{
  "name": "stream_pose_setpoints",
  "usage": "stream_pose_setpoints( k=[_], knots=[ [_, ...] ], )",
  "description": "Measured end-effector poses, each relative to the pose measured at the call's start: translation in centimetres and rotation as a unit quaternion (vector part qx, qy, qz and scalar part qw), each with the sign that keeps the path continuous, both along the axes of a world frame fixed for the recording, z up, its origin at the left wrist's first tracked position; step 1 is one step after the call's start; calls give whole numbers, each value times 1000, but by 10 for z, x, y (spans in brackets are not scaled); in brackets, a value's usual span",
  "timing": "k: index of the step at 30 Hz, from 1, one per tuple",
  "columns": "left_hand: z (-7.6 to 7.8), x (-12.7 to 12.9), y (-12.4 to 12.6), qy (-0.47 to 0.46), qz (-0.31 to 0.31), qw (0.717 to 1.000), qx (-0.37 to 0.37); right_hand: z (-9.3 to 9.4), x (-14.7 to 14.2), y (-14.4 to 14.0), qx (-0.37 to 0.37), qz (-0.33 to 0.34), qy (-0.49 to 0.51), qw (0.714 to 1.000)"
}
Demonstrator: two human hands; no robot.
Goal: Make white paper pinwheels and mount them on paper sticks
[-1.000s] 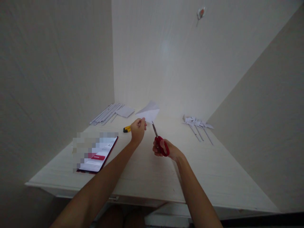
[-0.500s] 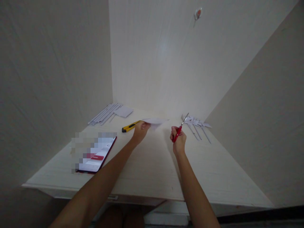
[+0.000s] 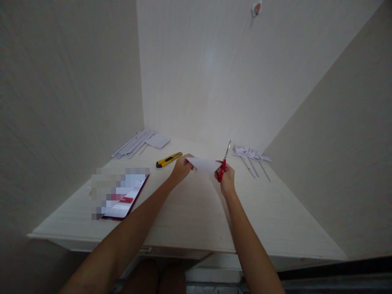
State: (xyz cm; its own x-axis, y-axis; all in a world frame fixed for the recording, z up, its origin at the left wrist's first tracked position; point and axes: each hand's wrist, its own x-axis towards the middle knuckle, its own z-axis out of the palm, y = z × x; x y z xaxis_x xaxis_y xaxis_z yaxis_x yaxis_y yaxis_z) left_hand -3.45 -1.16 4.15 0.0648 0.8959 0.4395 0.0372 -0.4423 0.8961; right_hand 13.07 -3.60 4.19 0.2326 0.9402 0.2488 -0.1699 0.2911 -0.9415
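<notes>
The left hand [image 3: 182,166] is pinching the left end of a white paper [image 3: 204,164], fingers closed on it, and holding it just above the desk [image 3: 190,216] near the middle. The right hand [image 3: 226,176] is gripping the red handles of the scissors [image 3: 223,162], fingers closed around them, and it is also touching the right end of the paper, so the sheet is stretching between the two hands. The scissors are pointing up and away, toward the far wall, with the blades looking closed or nearly so; the frame is too small to tell for sure. Both forearms are reaching in from the near edge of the desk. A yellow knife [image 3: 168,159] is lying on the desk just left of the left hand, apart from it. Farther left, in the far corner, long white strips [image 3: 132,144] are lying side by side with a small sheet [image 3: 158,141] beside them on the right. To the right of the scissors, near the right wall, a pile of scraps [image 3: 250,156] is sitting with a few thin strips trailing toward the near side. A tablet [image 3: 122,198] with a lit screen is lying flat on the near left part of the desk, well apart from the hands. A small hook [image 3: 256,8] is hanging high on the far wall.
</notes>
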Motion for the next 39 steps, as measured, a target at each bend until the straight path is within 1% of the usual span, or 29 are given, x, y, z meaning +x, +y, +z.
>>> stream_pose_setpoints(
  k=[4, 9, 12, 15, 18, 20, 21, 23, 26, 27, 28, 30, 32, 35, 39],
  knots=[
    [-2, -3, 1, 13, 19, 1000, 9, 2, -2, -2, 11, 10, -17, 1000],
    [-4, -4, 5, 26, 88, 994, -51, 4, -1, -5, 9, 39, -68, 997],
    [-3, -4, 6, 12, 83, 994, -73, 1, 1, -4, 17, 70, -70, 995],
    [-1, -3, 7, 2, 65, 995, -80, -2, -1, -4, 4, 81, -33, 996],
    [0, -2, 10, -64, 14, 994, -83, -3, -6, -3, -12, 49, 60, 997],
    [-1, -1, 9, -100, -43, 990, -91, -3, -9, -2, -16, 14, 125, 992],
    [-1, 1, 7, -98, -74, 988, -98, -4, -11, -2, -16, 0, 150, 989],
    [-3, 6, 2, -45, -140, 983, -110, -5, -12, -1, -18, -13, 176, 984],
    [-8, 17, -7, 47, -241, 964, -102, -6, -15, -1, -25, -1, 165, 986],
    [-10, 20, -9, 67, -260, 959, -91, -7, -17, -1, -25, 9, 152, 988],
    [-12, 23, -9, 78, -263, 958, -78, -7, -18, -2, -26, 17, 137, 990],
    [-15, 25, -8, 73, -240, 966, -64, -8, -20, -2, -28, 25, 107, 994],
    [-16, 24, -5, 49, -193, 978, -68, -8, -22, -3, -28, 22, 84, 996],
    [-15, 21, -4, 19, -138, 988, -70, -9, -24, -5, -23, 22, 67, 997],
    [-11, 21, -7, 9, -70, 996, -55, -11, -26, -7, -40, 55, 46, 997]
  ],
)
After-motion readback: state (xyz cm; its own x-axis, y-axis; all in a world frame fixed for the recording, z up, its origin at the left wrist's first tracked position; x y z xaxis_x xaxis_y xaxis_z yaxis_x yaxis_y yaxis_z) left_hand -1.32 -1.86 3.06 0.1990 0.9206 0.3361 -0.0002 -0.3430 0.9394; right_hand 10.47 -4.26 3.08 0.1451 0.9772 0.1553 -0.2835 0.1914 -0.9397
